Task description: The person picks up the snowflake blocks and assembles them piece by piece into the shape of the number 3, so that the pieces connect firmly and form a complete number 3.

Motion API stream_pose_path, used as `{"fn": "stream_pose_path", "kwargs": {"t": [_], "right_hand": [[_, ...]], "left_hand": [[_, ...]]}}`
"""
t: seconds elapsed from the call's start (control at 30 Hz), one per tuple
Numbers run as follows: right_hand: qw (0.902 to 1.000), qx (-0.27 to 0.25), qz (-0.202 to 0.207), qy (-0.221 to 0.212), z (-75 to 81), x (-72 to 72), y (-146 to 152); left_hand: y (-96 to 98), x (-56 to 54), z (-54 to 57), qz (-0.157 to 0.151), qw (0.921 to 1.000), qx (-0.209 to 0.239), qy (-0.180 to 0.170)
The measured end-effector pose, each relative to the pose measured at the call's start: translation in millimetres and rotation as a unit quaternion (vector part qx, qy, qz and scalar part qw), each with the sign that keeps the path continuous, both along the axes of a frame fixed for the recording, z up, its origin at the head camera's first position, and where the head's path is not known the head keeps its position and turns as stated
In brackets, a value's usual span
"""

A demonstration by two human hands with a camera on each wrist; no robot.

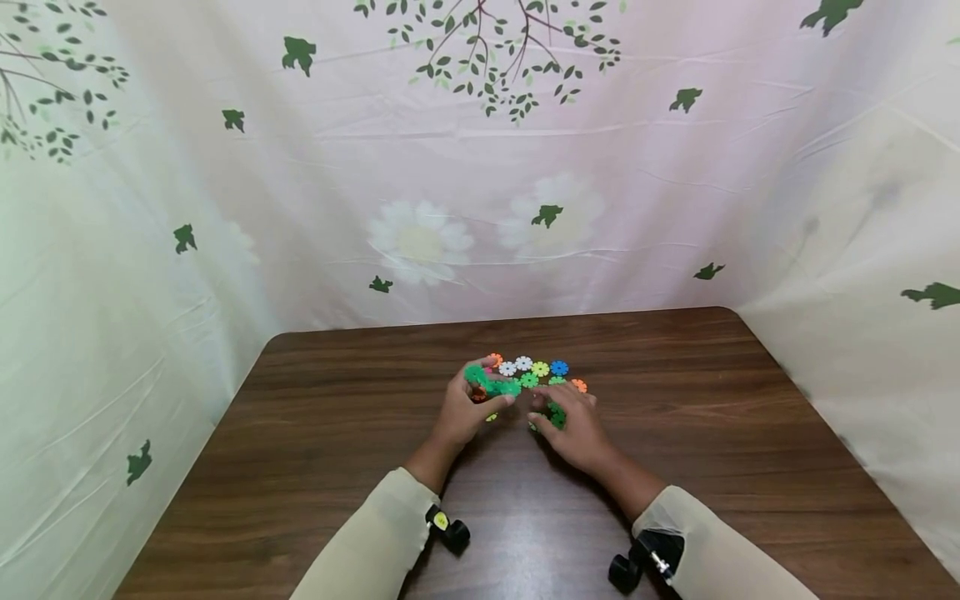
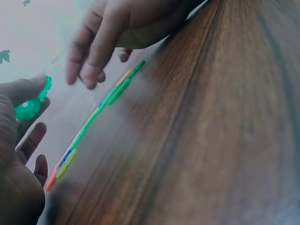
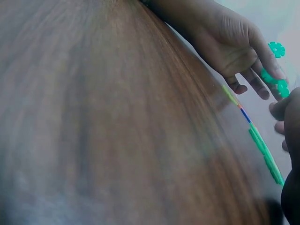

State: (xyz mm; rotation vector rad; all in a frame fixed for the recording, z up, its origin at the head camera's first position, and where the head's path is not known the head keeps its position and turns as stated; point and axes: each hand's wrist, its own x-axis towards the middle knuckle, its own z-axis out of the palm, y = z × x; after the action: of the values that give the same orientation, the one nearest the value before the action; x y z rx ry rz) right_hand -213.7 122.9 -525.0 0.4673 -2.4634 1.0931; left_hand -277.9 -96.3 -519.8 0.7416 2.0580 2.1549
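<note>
My left hand (image 1: 456,417) pinches a chain of joined green flower-shaped plastic discs (image 1: 507,387) between thumb and fingers, raised above the table. In the left wrist view the green chain (image 2: 29,109) sticks out by the thumb. Just to the right, my right hand (image 1: 576,427) hovers over the loose discs with its fingers loosely bent. Nothing shows between its fingertips in the left wrist view. Dark green discs (image 1: 557,415) lie by its thumb, partly covered by the hand. Beyond both hands lie white (image 1: 523,363), yellow-green (image 1: 541,368) and blue (image 1: 559,367) discs.
The discs lie flat on a brown wood-grain table (image 1: 337,467). An orange disc (image 1: 579,386) lies at the right of the group, and another orange disc (image 1: 496,359) at its far left. A printed cloth (image 1: 480,250) hangs behind the table's back edge.
</note>
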Motion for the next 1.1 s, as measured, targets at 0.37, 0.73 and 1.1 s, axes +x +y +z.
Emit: {"fn": "stream_pose_path", "kwargs": {"t": [0.37,0.73,1.1], "right_hand": [[0.9891,-0.028,0.031,0.141,-2.1,-7.3,-1.8],[0.9874,-0.132,0.025,0.083,-0.6,-8.0,0.1],[0.9709,-0.234,0.027,-0.04,7.2,-5.5,-0.2]], "left_hand": [[-0.5,0.6,0.8,-0.051,0.9978,-0.043,0.0],[-2.2,1.0,-0.7,0.03,0.9754,-0.141,0.167],[8.1,8.5,1.0,0.063,0.8985,-0.221,0.374]]}}
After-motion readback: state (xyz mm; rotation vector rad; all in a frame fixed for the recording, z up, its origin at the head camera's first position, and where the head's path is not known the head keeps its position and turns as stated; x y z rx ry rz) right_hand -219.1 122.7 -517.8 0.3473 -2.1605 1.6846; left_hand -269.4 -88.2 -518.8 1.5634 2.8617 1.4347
